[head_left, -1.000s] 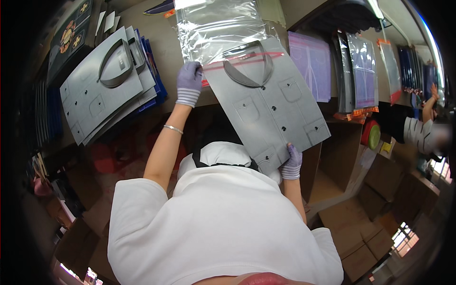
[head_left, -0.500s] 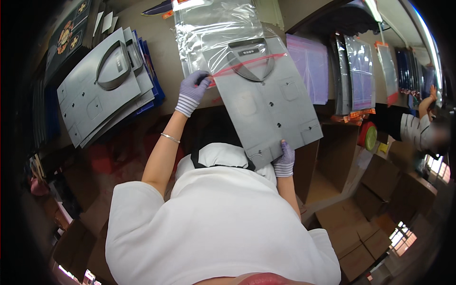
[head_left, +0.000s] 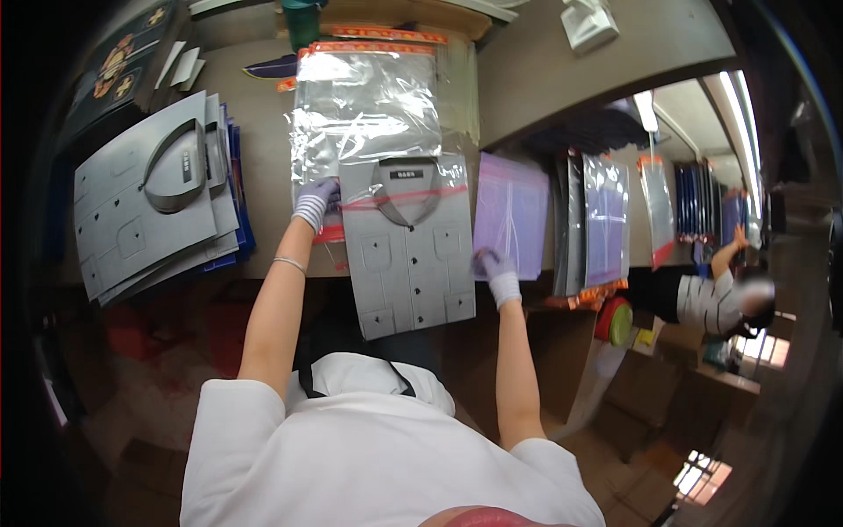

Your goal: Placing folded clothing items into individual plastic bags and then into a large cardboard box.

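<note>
At the far left of the desk (head_left: 263, 132) lies a stack of dark printed sheets (head_left: 114, 66), and nearer, a pile of gray shirt panels (head_left: 110, 237) with upright collars rests above blue sheets (head_left: 239, 206). To their right, the left hand (head_left: 320, 200), in a purple glove with a striped cuff, is curled at the left side of a clear bag's mouth; whether its fingertips grip the film cannot be told. Clear bags (head_left: 378, 101) with orange far edges lie stacked beyond. Just right of that hand is a gray shirt panel (head_left: 386, 281), its collar end under clear film crossed by a red strip, its near end jutting past the desk's edge. The right hand (head_left: 497, 270), gloved alike, is partly open, fingers loosely bent, over a purple sheet (head_left: 518, 198) beside the panel's right edge; contact is unclear. Farther right stand bagged packages (head_left: 606, 215), then another person (head_left: 707, 294) in a striped top.
</note>
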`<state>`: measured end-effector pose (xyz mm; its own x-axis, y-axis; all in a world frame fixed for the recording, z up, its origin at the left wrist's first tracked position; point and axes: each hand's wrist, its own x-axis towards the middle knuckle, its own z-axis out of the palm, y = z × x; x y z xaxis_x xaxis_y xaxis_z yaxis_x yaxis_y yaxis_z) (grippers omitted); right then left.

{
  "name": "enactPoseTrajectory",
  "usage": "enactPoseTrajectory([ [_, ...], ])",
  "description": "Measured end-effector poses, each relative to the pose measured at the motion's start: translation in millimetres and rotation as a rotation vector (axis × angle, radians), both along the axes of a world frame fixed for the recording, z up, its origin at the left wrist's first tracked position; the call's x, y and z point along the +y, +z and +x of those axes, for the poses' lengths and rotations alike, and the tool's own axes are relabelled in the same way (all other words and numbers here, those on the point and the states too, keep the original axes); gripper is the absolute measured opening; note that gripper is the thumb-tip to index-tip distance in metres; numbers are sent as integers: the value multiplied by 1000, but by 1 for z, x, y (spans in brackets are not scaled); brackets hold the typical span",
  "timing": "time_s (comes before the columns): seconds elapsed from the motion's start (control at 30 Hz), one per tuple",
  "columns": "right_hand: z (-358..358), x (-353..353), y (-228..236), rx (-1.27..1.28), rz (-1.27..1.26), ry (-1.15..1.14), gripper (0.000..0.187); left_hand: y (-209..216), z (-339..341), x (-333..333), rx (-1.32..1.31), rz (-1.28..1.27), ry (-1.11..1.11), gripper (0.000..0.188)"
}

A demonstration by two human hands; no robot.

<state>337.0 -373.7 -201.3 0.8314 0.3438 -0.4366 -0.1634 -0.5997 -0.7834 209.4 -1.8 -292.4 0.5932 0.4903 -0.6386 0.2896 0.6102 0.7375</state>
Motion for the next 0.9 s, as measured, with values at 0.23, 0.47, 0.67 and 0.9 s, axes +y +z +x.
enactPoseTrajectory([
  [0.23, 117, 108, -41, -280, -409, 280, 50, 25, 13, -29, 230, 656, -365, 28],
  [0.47, 130, 93, -85, -276, 263, 71, 32, 74, 9, -30, 276, 662, 25, 25],
  [0.67, 65, 59, -46, -135, 320, -24, 33, 62, -37, -71, 233, 758, 42, 24],
  [0.9, -25, -75, -93, 57, 114, -25, 31, 39, -129, -118, 43, 766, -330, 21],
])
